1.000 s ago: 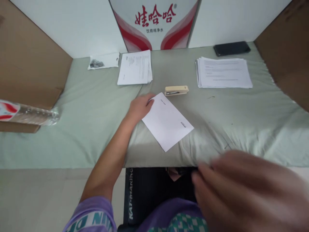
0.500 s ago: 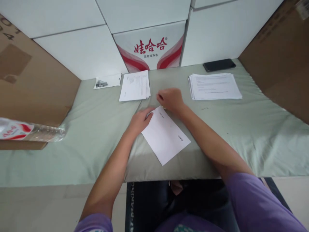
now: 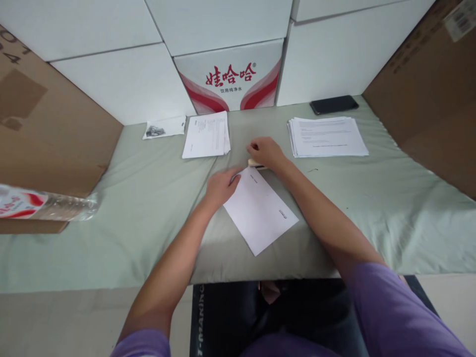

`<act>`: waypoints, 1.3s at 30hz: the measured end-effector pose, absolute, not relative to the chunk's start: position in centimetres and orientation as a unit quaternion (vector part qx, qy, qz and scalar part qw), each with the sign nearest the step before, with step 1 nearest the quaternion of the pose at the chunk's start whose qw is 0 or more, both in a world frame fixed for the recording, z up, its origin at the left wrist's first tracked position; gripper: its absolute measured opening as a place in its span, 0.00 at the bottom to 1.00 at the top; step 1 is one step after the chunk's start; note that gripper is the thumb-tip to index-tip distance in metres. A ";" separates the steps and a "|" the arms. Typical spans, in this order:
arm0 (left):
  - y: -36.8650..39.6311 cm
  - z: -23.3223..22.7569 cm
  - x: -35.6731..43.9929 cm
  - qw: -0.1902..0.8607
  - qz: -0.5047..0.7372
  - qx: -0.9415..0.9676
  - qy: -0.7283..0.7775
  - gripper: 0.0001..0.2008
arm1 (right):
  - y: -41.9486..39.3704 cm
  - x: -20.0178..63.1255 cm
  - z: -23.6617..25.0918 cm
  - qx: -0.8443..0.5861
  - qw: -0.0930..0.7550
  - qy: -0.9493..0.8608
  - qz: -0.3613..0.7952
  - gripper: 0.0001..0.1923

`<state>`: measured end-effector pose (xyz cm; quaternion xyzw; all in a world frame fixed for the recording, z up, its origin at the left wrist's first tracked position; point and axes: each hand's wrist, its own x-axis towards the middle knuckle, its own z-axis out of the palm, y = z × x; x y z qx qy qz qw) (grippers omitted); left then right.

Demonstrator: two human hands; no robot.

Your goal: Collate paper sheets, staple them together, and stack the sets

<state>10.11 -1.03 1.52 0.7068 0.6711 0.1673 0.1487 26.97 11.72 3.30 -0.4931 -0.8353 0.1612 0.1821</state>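
Folded or stacked white paper sheets (image 3: 260, 213) lie turned at an angle on the green cloth, with small print on top. My left hand (image 3: 222, 186) pinches their upper left edge, thumb on top and fingers reaching toward the far corner. At that corner sits a small cream stapler (image 3: 253, 162), mostly hidden under my right hand (image 3: 266, 151). That hand is closed, fingers curled, its heel over the stapler. How the stapler's jaws meet the paper is hidden.
A printed paper stack (image 3: 206, 134) and a small clear packet (image 3: 163, 128) lie at the back left. Another paper stack (image 3: 327, 136) and a black phone (image 3: 333, 104) are at the back right. A water bottle (image 3: 44, 202) lies left, by a cardboard box (image 3: 55, 124). White boxes (image 3: 230, 74) wall the back.
The stapler's cream end now shows under my right hand, which sits slightly farther right. The paper and my left hand have shifted slightly right.
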 end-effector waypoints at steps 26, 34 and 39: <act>-0.8 1.9 10.7 0.150 0.167 0.693 0.685 0.21 | 11.7 26.3 2.9 -0.511 0.084 -0.844 0.141 0.18; -0.9 2.2 11.1 0.143 0.148 0.686 0.698 0.20 | 11.4 26.1 2.9 -0.482 0.035 -0.869 0.107 0.17; -0.9 2.3 11.2 0.138 0.137 0.687 0.700 0.20 | 10.3 25.7 3.3 -0.494 0.045 -0.866 0.065 0.19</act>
